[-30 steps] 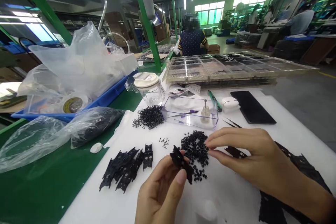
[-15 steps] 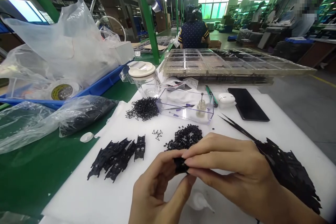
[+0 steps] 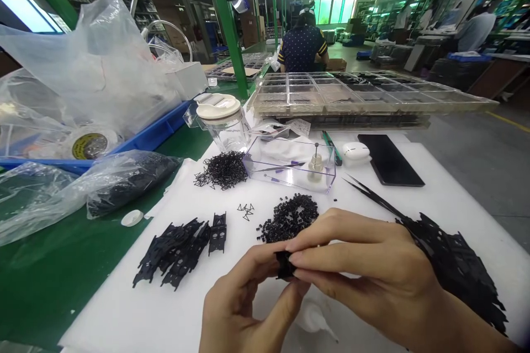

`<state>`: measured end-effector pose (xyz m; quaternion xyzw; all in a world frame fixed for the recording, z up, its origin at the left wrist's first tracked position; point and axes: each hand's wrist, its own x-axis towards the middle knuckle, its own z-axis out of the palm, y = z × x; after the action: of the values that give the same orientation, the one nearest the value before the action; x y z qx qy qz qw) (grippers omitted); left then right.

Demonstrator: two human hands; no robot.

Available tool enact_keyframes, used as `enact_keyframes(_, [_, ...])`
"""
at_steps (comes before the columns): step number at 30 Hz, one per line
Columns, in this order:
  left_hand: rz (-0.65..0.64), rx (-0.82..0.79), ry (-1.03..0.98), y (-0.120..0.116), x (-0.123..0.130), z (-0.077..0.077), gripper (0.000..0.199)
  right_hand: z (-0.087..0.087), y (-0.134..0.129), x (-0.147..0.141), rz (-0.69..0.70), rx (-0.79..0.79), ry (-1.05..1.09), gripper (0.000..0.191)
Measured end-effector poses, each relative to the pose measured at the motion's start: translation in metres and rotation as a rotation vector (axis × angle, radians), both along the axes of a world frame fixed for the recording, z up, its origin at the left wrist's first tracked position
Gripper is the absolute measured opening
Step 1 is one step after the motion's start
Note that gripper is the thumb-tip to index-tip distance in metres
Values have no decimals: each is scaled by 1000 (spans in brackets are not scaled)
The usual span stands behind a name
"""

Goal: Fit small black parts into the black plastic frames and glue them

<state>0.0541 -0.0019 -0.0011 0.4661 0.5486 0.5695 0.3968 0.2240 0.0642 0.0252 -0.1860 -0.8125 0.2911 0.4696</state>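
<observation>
Left hand (image 3: 244, 309) and right hand (image 3: 368, 270) are pinching one small black part (image 3: 285, 265) between closed fingers (image 3: 302, 258), above the white tabletop (image 3: 124, 309); a pile of black pieces (image 3: 290, 218) is lying just beyond the fingers.

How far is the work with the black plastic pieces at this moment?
Looks done: a row of black frames lies sorted on the white mat. In hand: the left hand and the right hand together pinch one small black piece. Left: a big heap of black frames at the right, a pile of small black parts and a pile of thin clips.
</observation>
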Motion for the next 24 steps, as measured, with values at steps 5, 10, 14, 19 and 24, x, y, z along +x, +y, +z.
enact_keyframes(5, [46, 5, 50, 0, 1, 1, 20, -1, 0, 2, -26, 5, -15, 18])
enact_keyframes(10, [82, 25, 85, -2, 2, -1, 21, -2, -1, 3, -34, 15, 13, 14])
enact_keyframes(14, [70, 57, 112, -1, 0, 0, 22, 0, -1, 3, -18, 19, 2, 14])
enact_keyframes(19, [7, 132, 195, -2, -5, -2, 37, -1, -1, 2, 3, 48, 11, 13])
enact_keyframes(24, [8, 161, 223, -3, -6, -4, 42, -1, -1, 2, 5, 69, -9, 14])
